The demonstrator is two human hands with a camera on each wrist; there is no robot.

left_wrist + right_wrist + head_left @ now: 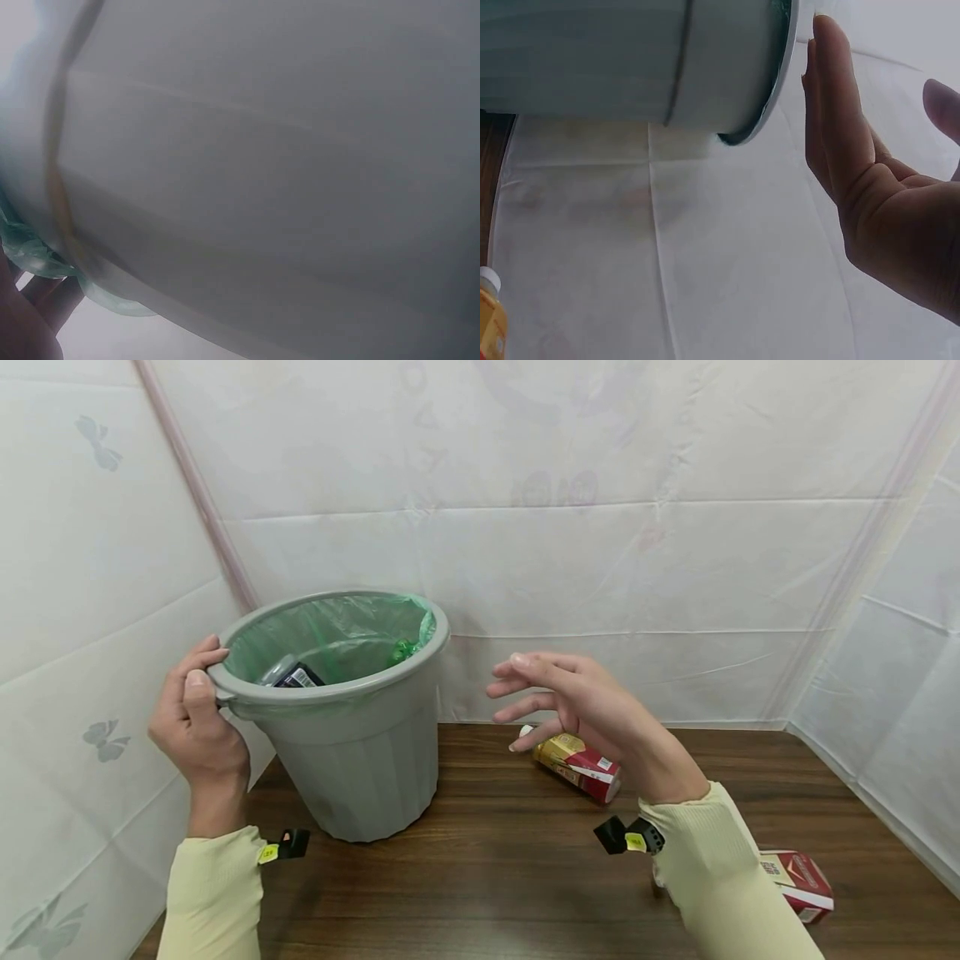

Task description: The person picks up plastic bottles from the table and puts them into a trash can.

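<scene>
A grey trash bin (360, 768) with a green plastic liner (352, 618) stands upright on the left of the table. My left hand (198, 727) grips its rim at the left, thumb toward me. Inside lie a clear plastic container with a dark barcoded label (298, 677) and a crumpled green thing (402, 650). My right hand (588, 706) hovers to the right of the bin with loose, spread fingers and holds nothing. Below and behind it, a red and gold bottle (577, 764) with a white cap lies on its side. In the right wrist view, that hand (855, 150) is just off the bin's rim.
A second red package (802, 881) lies at the right, partly hidden by my right forearm. The dark wooden table (480, 877) ends at white sheeting (562, 568) behind, with more sheeting along the left and right sides.
</scene>
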